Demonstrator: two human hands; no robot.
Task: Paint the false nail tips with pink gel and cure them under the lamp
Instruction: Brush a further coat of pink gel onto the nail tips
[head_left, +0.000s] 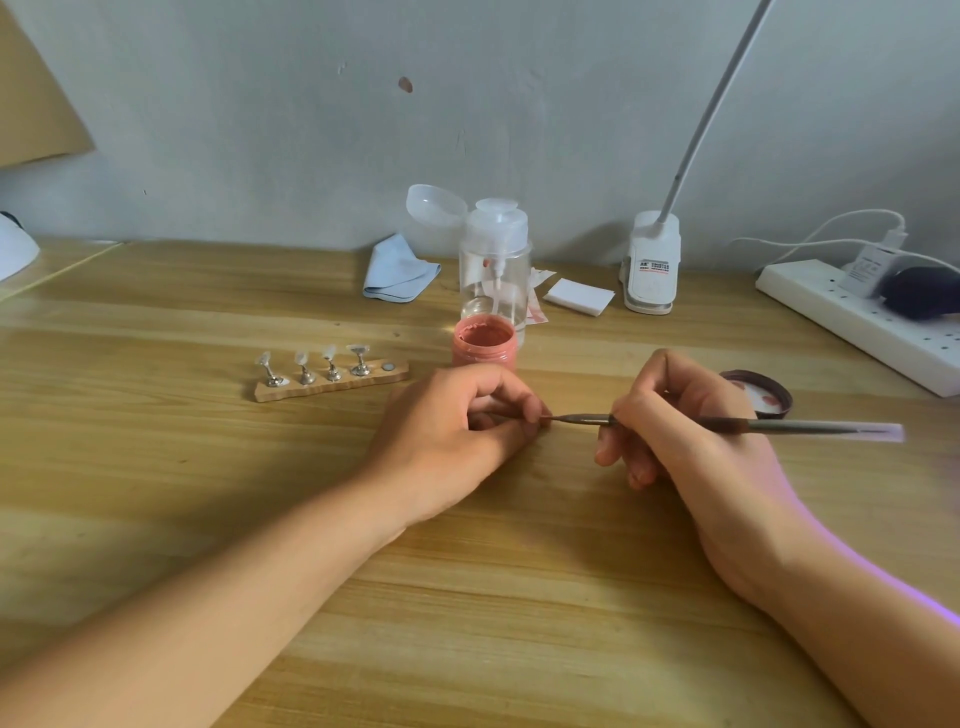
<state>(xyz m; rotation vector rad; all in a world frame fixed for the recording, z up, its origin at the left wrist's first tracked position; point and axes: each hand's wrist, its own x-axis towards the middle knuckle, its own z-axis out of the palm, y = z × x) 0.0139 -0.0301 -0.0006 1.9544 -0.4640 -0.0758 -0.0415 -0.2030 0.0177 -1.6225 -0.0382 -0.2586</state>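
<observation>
My left hand (457, 431) rests on the wooden table with its fingers curled round a small thing, most likely a nail-tip stand, which the fingers hide. My right hand (680, 431) grips a thin brush (748, 426) like a pen. The brush tip touches the spot between my left fingertips. Just behind my left hand stands an open jar of pink gel (484, 345). To the left lies a wooden holder (332, 387) carrying several metal stands with clear nail tips; its right-most slot is bare.
The jar's lid (761, 395) lies behind my right hand. A clear pump bottle (496, 270), a blue cloth (397, 270), white pads (579, 296) and a clip lamp base (652, 265) stand at the back. A power strip (862, 317) lies at the right.
</observation>
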